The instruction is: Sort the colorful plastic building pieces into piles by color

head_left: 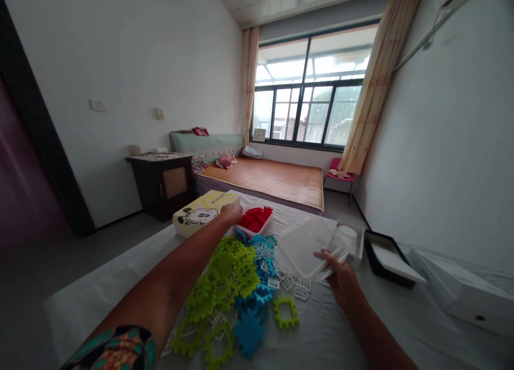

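Note:
My left hand (pixel 232 213) is closed at the left rim of a whitish plastic container (pixel 257 232), its fingertips partly hidden. Red plastic pieces (pixel 257 218) fill that container. A clear plastic lid (pixel 307 247) is gripped in my right hand (pixel 340 276), with thumb and fingers at its right side. Between my arms lies a spread heap of green interlocking pieces (pixel 225 271), blue pieces (pixel 249 330) and small white window-shaped pieces (pixel 303 289). One green square frame (pixel 286 312) sits apart from the heap, to its right.
A yellow and white cartoon box (pixel 196 214) stands left of the container. To the right are a white box (pixel 355 241) with a white roll, a black tray (pixel 391 257) and a large white box (pixel 466 289). Behind the sheet-covered table (pixel 132 276) is a bed (pixel 273 177).

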{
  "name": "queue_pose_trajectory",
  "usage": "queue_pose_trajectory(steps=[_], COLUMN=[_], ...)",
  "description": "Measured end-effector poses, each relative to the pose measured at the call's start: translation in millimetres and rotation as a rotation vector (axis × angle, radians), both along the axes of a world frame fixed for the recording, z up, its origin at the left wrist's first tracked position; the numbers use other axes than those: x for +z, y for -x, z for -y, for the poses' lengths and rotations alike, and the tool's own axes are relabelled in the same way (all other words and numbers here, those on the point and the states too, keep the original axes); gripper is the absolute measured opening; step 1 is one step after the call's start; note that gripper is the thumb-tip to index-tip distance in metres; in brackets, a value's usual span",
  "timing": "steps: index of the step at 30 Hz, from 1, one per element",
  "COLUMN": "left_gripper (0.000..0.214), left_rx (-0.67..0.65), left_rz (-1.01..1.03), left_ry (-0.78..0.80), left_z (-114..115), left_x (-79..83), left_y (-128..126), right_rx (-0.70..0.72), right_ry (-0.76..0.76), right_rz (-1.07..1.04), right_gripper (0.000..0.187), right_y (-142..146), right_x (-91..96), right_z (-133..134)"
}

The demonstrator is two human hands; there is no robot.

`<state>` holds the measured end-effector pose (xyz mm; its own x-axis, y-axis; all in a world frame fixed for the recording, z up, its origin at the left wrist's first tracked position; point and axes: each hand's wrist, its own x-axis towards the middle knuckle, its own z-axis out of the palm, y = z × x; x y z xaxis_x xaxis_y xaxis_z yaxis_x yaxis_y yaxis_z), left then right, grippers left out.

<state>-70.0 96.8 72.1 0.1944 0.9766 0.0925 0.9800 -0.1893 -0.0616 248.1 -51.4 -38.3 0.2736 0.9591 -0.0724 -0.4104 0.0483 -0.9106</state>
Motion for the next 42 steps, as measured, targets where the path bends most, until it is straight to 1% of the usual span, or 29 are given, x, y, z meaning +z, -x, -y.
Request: queue_pose_trajectory(steps=[3,6,9,11,12,14,18,20,23,27,30,36,42], left_gripper=[0.033,0.028,0.027,0.027,0.026,0.024,0.022,0.024,0.026,0.026,0.026,0.025,0.028], left_rx=[0.071,0.074,0.028,-0.031,-0.066,-0.138,-0.252,-0.299,-0.360,-0.419,-0.444,-0.431,-0.459], left_rz=[-0.071,-0.131,-0.189,-0.226,-0.244,-0.277,-0.323,-0.336,-0.354,-0.389,-0.419,-0.451,-0.485], left_ry=[-0.004,-0.047,-0.105,-0.146,-0.164,-0.189,-0.223,-0.247,-0.279,-0.306,-0.329,-0.391,-0.431], left_z=[2.0,14.6,40.5,62.7,73.9,95.1,126.6,137.4,149.7,161.0,166.8,175.2,181.6], left_x=[20.7,50.8,78.1,88.4,90.5,89.9,79.8,75.2,69.9,65.0,65.0,73.6,80.1], left_y=[7.1,15.2,19.6,19.1,17.9,14.3,5.8,1.8,-4.5,-11.9,-13.0,-2.9,8.4], right_rx=[0.014,0.026,0.026,0.023,0.022,0.010,-0.046,-0.040,-0.021,-0.070,-0.117,-0.156,-0.131], right_ry=[-0.016,-0.037,-0.066,-0.081,-0.086,-0.092,-0.094,-0.101,-0.092,-0.058,-0.039,-0.012,-0.017], right_rz=[-0.041,-0.041,-0.046,-0.064,-0.079,-0.111,-0.121,-0.136,-0.158,-0.161,-0.151,-0.127,-0.079], right_gripper=[0.040,0.038,0.037,0.036,0.036,0.034,0.032,0.032,0.031,0.028,0.026,0.031,0.035], right_y=[-0.7,-1.8,-1.7,0.1,1.7,5.9,10.6,8.3,1.2,-7.8,-14.9,-29.0,-24.3], right_x=[1.9,7.5,16.9,24.6,28.6,36.4,47.5,47.3,37.0,14.6,3.4,-1.9,-3.9], right_z=[1.0,4.0,8.8,12.3,14.2,18.4,31.5,41.0,57.1,74.9,80.8,78.5,79.0])
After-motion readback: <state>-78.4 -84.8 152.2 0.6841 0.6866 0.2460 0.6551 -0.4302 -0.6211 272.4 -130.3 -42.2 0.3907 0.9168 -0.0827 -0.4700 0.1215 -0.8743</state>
